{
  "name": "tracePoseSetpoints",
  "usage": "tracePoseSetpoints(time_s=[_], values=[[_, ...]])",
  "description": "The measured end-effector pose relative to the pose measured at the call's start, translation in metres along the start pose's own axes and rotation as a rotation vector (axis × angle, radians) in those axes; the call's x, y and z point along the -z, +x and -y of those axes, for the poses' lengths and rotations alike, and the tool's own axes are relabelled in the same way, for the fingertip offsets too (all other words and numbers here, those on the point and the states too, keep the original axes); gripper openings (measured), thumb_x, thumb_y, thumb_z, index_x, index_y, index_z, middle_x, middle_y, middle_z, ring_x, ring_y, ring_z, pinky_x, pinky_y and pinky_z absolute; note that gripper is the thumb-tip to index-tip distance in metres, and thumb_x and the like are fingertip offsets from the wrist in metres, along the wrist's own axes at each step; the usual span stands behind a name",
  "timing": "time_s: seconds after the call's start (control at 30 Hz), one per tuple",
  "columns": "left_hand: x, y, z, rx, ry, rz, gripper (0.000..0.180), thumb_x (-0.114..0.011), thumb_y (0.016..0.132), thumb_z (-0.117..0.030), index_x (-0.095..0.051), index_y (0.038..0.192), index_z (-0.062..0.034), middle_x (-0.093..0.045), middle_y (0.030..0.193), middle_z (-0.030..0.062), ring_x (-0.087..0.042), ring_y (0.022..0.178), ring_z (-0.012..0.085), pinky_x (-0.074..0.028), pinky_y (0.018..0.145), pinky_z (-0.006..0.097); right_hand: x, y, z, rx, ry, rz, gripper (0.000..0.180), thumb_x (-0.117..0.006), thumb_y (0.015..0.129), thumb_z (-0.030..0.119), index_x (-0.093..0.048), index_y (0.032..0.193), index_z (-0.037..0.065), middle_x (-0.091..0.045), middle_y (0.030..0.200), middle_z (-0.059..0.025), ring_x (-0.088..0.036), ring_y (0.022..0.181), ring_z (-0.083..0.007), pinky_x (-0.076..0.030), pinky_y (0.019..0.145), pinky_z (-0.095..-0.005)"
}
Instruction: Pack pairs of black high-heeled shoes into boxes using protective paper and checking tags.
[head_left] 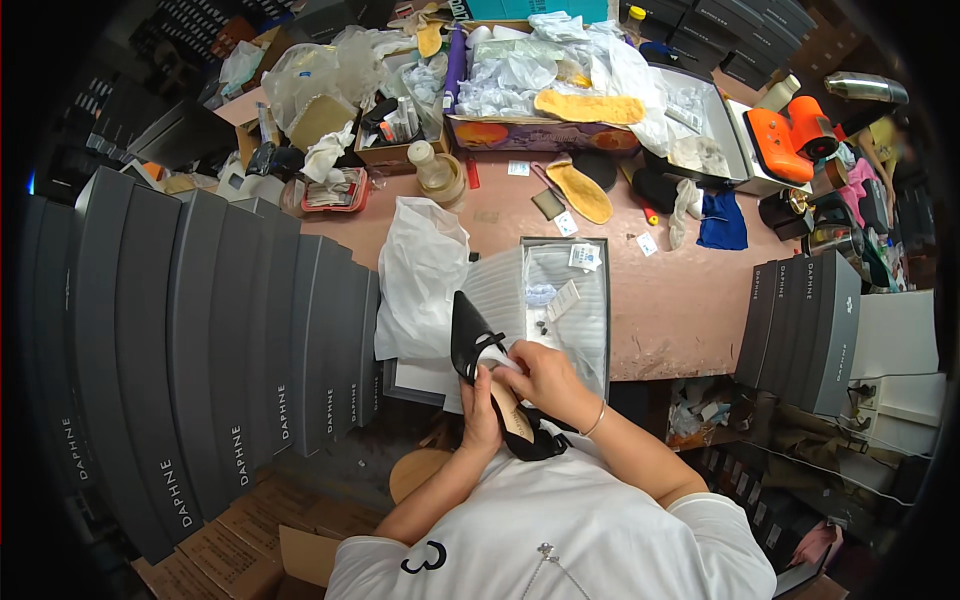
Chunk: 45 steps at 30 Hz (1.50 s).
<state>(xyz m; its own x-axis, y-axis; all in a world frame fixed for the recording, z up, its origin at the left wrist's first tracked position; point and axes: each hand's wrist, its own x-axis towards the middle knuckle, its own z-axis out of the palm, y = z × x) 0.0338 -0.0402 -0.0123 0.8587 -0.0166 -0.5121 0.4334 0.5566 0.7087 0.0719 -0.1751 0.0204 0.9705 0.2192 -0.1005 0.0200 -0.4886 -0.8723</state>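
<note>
A black pointed-toe shoe (470, 335) with a small bow and a beige insole is held close to my body, its toe aimed away from me. My left hand (482, 418) is closed around the side of the shoe. At the shoe's opening, the bent fingers of my right hand (548, 380) press together on white stuffing paper (494, 356) in the toe part. Beyond my hands lies an open grey shoe box (606, 270) lined with white tissue paper (497, 285). Inside it are a small white packet (584, 257), a paper tag (563, 300) and a crumpled pale wad (540, 294).
Tall rows of grey shoe boxes (200, 330) stand at my left, and a shorter row (800, 320) at the right. Loose white paper (425, 270) lies left of the open box. Behind are a yellow insole (580, 192), a glass jar (437, 178), a paper-filled carton (520, 133) and an orange tool (780, 145).
</note>
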Motion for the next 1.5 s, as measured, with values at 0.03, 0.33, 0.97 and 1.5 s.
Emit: tracePoseSetpoints(time_s=[0.03,0.33,0.97,1.5], values=[[0.002,-0.002,0.006,-0.040,0.021,-0.021,0.039,-0.049,0.097,-0.036,-0.042,0.122,-0.0069,-0.051,0.107,0.0052,-0.053,0.094,0.0135,-0.046,0.077,0.028,-0.002,0.000,0.002,-0.004,0.068,0.037,0.023,-0.071,0.080,0.024,-0.062,0.081,0.003,-0.059,0.070,-0.0144,-0.060,0.059,-0.0302,-0.048,0.057,-0.0360],[-0.013,-0.009,0.004,0.051,0.032,-0.058,0.041,-0.045,0.099,-0.033,-0.038,0.130,-0.0077,-0.051,0.118,0.0073,-0.051,0.110,0.0172,-0.042,0.094,0.032,-0.021,-0.002,-0.013,0.126,-0.139,-0.031,0.019,-0.066,0.078,0.014,-0.053,0.088,0.005,-0.056,0.078,-0.0139,-0.058,0.065,-0.0349,-0.048,0.056,-0.0407],[0.001,0.007,-0.013,0.345,0.114,-0.064,0.061,-0.038,0.092,-0.062,-0.054,0.107,-0.0045,-0.063,0.082,0.0126,-0.062,0.059,0.0192,-0.052,0.054,0.029,0.028,0.078,-0.108,0.223,-0.660,-0.081,0.035,-0.076,0.069,0.019,-0.061,0.096,0.003,-0.062,0.092,-0.0119,-0.062,0.085,-0.0269,-0.047,0.072,-0.0379],[-0.007,0.019,-0.011,0.245,0.057,0.147,0.042,-0.039,0.099,-0.044,-0.048,0.115,-0.0059,-0.061,0.094,0.0104,-0.064,0.074,0.0186,-0.054,0.064,0.030,0.012,0.003,-0.010,0.108,0.143,-0.031,0.035,-0.077,0.072,0.015,-0.054,0.096,0.004,-0.055,0.094,-0.0121,-0.059,0.075,-0.0298,-0.049,0.062,-0.0350]])
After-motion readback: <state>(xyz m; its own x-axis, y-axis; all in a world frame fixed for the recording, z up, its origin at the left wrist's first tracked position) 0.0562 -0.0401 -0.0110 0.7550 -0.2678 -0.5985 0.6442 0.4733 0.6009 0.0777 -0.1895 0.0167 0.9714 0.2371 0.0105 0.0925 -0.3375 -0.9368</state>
